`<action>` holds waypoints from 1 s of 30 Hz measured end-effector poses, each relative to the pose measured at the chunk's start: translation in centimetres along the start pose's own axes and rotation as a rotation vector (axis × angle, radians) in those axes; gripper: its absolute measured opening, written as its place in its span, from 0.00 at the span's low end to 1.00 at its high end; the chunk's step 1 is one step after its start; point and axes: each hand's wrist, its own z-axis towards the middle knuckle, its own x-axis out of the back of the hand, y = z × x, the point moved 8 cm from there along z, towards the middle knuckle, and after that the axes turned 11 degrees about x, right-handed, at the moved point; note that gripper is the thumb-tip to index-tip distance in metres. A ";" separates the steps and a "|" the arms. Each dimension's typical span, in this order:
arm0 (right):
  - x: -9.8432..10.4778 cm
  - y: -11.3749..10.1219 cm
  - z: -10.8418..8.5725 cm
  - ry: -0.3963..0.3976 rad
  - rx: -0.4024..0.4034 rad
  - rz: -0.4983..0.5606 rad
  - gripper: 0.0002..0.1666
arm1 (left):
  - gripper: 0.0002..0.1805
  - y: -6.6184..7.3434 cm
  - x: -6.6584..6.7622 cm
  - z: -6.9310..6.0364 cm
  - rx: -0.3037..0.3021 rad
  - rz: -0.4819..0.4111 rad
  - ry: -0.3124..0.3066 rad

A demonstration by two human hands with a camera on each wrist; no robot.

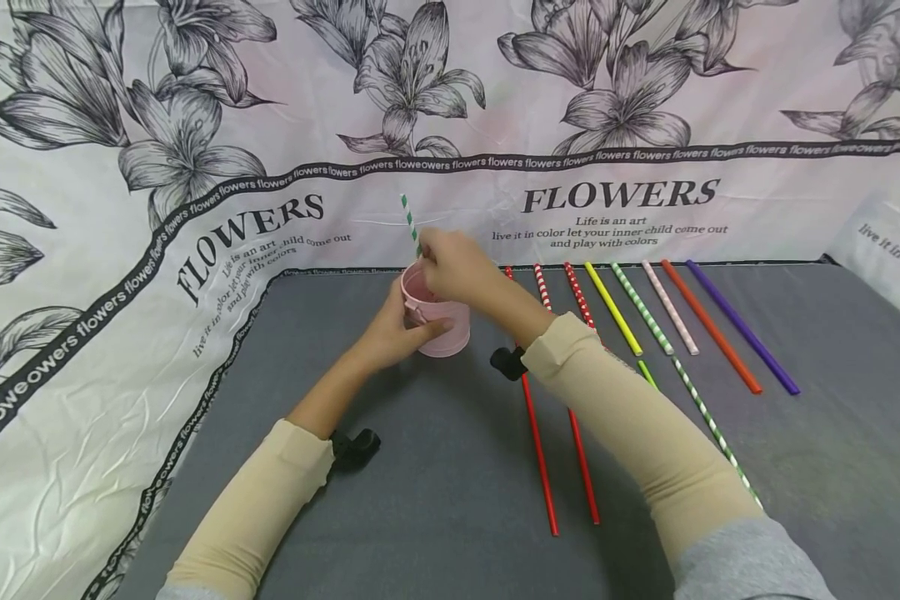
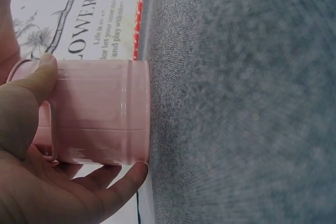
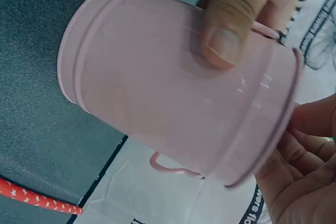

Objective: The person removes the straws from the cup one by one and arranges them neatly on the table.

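A small pink metal bucket (image 1: 447,332) with small side handles stands on the dark grey table. My left hand (image 1: 393,329) grips it from the left, the thumb across its front (image 2: 100,111) and the other fingers around the far side. Over the bucket's rim, my right hand (image 1: 453,267) pinches a green-and-white striped paper straw (image 1: 408,218). The straw's upper part sticks up above the fingers; its lower part is hidden by the hand and the bucket. In the right wrist view, the curled right fingers (image 3: 310,156) are beside the bucket's rim.
Right of the bucket lie straws in rows: red ones (image 1: 540,454), a yellow one (image 1: 613,308), green striped ones (image 1: 642,308), a pink one (image 1: 671,307), an orange one (image 1: 711,325) and a purple one (image 1: 742,327). My right forearm passes over some. A flower-printed cloth (image 1: 420,192) hangs behind the table.
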 end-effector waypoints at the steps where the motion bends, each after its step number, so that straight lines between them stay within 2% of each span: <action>1: 0.2 0.0 -0.1 0.010 -0.002 0.025 0.03 | 0.53 -0.3 0.0 0.1 0.001 0.011 0.007; 7: 2.0 -0.3 -0.9 0.099 0.032 0.113 0.03 | 0.52 -1.0 0.2 0.4 0.015 0.052 0.036; 14: 4.5 -0.9 -1.9 0.297 0.168 0.208 0.04 | 0.51 -0.9 0.2 0.4 0.014 0.031 0.033; 19: 6.0 -0.6 -2.7 0.425 0.227 0.304 0.03 | 0.51 -0.8 0.1 0.4 -0.010 0.011 0.033; 22: 6.9 -0.5 -3.1 0.485 0.252 0.293 0.05 | 0.51 -0.7 0.0 0.5 -0.023 0.000 0.029; 25: 7.8 -0.4 -3.6 0.524 0.264 0.231 0.08 | 0.50 -0.7 0.0 0.5 -0.028 0.013 0.033; 28: 8.4 -0.3 -3.9 0.517 0.235 0.152 0.15 | 0.50 -0.8 0.0 0.5 -0.027 0.029 0.042; 30: 8.5 -0.1 -4.0 0.478 0.195 0.117 0.20 | 0.50 -0.8 0.0 0.4 -0.023 0.035 0.046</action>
